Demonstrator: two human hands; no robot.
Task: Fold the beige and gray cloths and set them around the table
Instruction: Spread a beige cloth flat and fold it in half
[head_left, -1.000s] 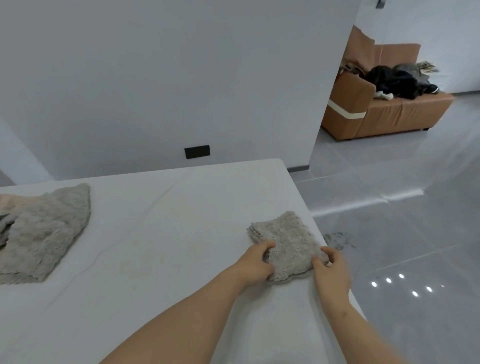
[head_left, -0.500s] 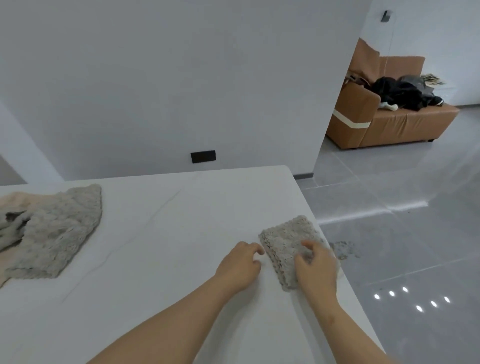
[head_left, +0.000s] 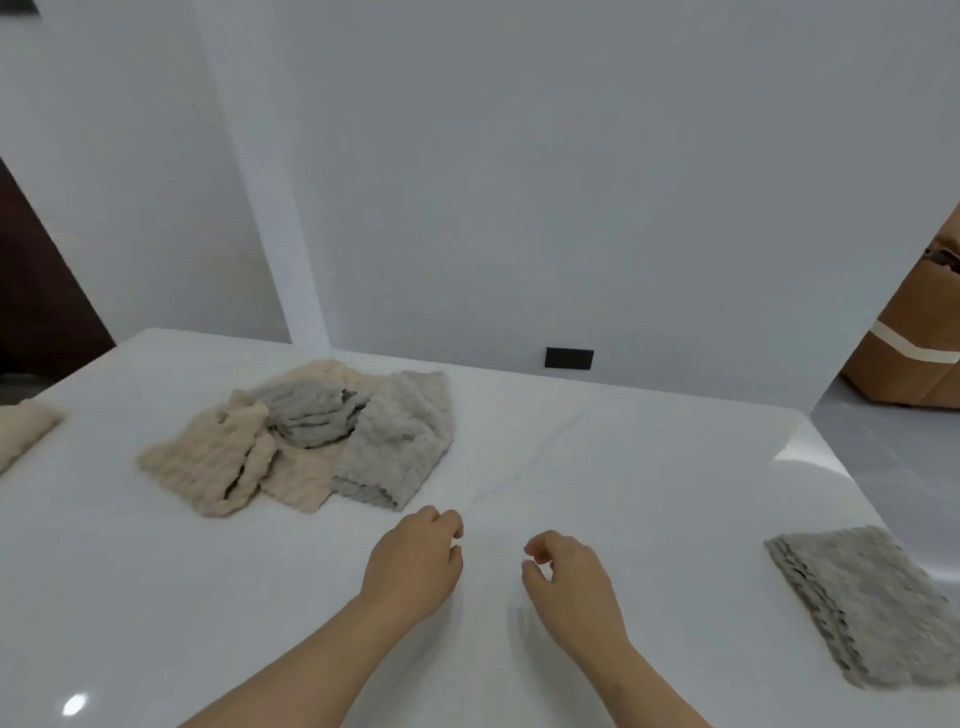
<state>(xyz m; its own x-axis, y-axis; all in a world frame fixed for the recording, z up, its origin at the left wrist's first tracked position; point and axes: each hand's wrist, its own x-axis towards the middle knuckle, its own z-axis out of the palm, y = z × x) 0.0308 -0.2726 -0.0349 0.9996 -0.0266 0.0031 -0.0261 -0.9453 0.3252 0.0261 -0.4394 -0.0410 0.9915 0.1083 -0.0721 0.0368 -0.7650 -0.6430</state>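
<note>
the left hand (head_left: 415, 561) and the right hand (head_left: 566, 577) were low over the bench (head_left: 649, 467), side by side with a small gap between them. both had the fingers loosely curled and held nothing. if they touched the bench top, i could not tell. one folded gray cloth (head_left: 862, 603) lay flat near the right edge of the bench, well apart from the hands, so this piece looked done and set in its place. at the far left edge a beige piece (head_left: 23, 431) was partly in view. it seemed folded too, but too little of it showed to be sure. the pile (head_left: 311, 441) lay in the middle of the bench, just beyond the left hand. in it a beige cloth (head_left: 208, 462) was spread and wrinkled on the left, a dark gray cloth (head_left: 311, 415) was crumpled on top, and a lighter gray cloth (head_left: 400, 447) lay on the right, overlapping the others. none of these was folded. i judged the task as about one third done, maybe a little more: one or two cloths were placed, and at least three waited in the pile. the next step was probably to take one cloth from the pile, most likely the lighter gray one, because it was nearest to the left hand.
</note>
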